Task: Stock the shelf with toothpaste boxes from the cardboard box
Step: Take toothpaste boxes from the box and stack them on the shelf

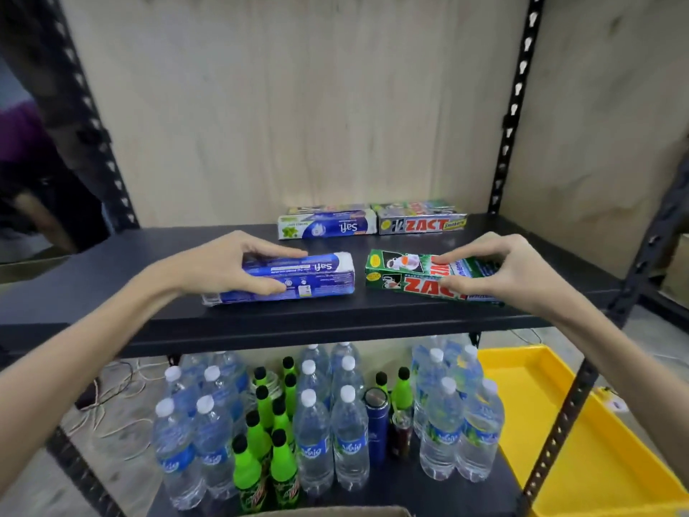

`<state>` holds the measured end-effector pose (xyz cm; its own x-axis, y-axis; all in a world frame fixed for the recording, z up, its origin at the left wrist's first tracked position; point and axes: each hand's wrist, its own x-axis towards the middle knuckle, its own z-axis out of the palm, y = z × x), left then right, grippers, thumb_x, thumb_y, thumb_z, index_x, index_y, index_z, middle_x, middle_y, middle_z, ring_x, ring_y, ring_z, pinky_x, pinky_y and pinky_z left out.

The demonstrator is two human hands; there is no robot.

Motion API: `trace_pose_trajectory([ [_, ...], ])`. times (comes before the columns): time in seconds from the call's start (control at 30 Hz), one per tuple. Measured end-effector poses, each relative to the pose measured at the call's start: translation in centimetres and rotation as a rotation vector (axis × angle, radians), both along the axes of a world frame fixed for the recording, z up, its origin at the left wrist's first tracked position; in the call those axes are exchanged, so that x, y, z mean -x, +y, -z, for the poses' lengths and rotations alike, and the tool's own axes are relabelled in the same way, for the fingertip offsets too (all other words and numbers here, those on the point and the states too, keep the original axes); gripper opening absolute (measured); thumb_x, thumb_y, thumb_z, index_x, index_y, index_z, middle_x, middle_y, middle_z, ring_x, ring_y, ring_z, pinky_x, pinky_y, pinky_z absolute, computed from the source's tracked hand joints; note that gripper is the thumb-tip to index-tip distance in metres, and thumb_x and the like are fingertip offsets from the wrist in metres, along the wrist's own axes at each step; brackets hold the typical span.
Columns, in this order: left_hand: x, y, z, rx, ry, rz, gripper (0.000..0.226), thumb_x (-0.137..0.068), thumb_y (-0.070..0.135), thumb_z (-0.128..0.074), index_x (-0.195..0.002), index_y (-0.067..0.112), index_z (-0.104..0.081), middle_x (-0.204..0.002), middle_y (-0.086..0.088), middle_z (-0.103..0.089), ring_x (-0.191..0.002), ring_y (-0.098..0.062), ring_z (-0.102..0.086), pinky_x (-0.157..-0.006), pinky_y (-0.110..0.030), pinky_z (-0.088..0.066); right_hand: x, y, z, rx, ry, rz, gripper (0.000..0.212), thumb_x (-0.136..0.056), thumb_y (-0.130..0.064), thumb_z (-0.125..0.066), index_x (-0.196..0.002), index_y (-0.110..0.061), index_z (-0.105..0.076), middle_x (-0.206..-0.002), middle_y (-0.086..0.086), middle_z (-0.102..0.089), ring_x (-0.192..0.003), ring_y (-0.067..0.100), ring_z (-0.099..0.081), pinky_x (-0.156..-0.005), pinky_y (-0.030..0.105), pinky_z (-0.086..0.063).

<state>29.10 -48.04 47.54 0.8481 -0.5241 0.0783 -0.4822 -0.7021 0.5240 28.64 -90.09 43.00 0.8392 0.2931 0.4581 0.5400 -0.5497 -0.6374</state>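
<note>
Left hand curled over a blue rectangular Safi toothpaste box, grip closed on it: fingers across the top face, thumb along the near long side. Box lying flat on the dark metal shelf, at about 7 o'clock from shelf centre, long axis running 9 to 3 o'clock.

Right hand pinching a green rectangular Zact toothpaste box, grip closed on its right half, fingertips on the top face, thumb on the near face. Box at about 5 o'clock from shelf centre, right end slightly nearer than the left, just apart from the blue box.

At 12 o'clock, against the pale wooden back panel: a white-and-blue Safi box and a silver Zact box, side by side, touching end to end, with more boxes behind them, hard to make out.

On the lower shelf: clear plastic water bottles with white caps, green soda bottles with black caps, a dark blue flask. At 4 o'clock, a yellow plastic tray. At 6 o'clock, bottom edge, the rim of a brown cardboard box.
</note>
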Motion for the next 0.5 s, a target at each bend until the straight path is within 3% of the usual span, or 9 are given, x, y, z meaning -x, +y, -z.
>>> trace_pose_trajectory([
  [0.13,-4.3,-1.2,0.3,-0.147,-0.032,0.017,0.053,-0.089,0.044,-0.073,-0.136,0.059,-0.052,-0.128,0.032,-0.061,-0.114,0.010,-0.057,-0.097,-0.014,-0.042,-4.5,-0.8,-0.3,0.077,0.022,0.000,0.036,-0.069,-0.047,-0.087,-0.103,-0.047,-0.078,-0.107,-0.018,-0.068,-0.103,-0.005,-0.062,-0.086,0.021,-0.051],
  [0.27,-9.1,-2.5,2.1,-0.292,-0.193,0.035,0.060,-0.096,0.033,-0.066,-0.149,0.048,-0.042,-0.140,0.023,-0.048,-0.128,0.003,-0.045,-0.112,-0.025,-0.033,-9.0,-1.5,-0.4,0.159,-0.043,-0.037,0.047,-0.065,-0.044,-0.088,-0.110,-0.044,-0.076,-0.111,-0.031,-0.061,-0.106,-0.024,-0.053,-0.084,-0.001,-0.040],
  [0.33,-11.2,-2.8,3.5,-0.308,-0.273,0.000,0.059,-0.098,0.038,-0.062,-0.151,0.047,-0.038,-0.139,0.015,-0.042,-0.128,-0.006,-0.044,-0.113,-0.030,-0.034,-11.4,-2.0,0.1,0.176,-0.068,-0.022,0.052,-0.065,-0.048,-0.086,-0.116,-0.044,-0.074,-0.117,-0.026,-0.061,-0.110,-0.018,-0.054,-0.089,0.002,-0.039],
  [0.43,-13.5,-3.4,4.8,-0.305,-0.469,-0.062,0.055,-0.099,0.046,-0.057,-0.152,0.042,-0.041,-0.132,0.008,-0.044,-0.120,-0.013,-0.047,-0.108,-0.035,-0.039,-14.5,-3.0,1.0,0.219,-0.086,0.017,0.059,-0.066,-0.055,-0.082,-0.124,-0.046,-0.069,-0.126,-0.017,-0.060,-0.121,0.004,-0.048,-0.099,0.024,-0.037],
  [0.5,-14.8,-4.1,5.3,-0.305,-0.579,-0.076,0.054,-0.098,0.051,-0.055,-0.150,0.038,-0.046,-0.133,0.007,-0.050,-0.121,-0.013,-0.048,-0.105,-0.032,-0.037,-16.3,-3.5,1.2,0.256,-0.102,0.030,0.057,-0.066,-0.059,-0.079,-0.122,-0.051,-0.068,-0.126,-0.012,-0.057,-0.125,0.014,-0.041,-0.102,0.032,-0.033],
])
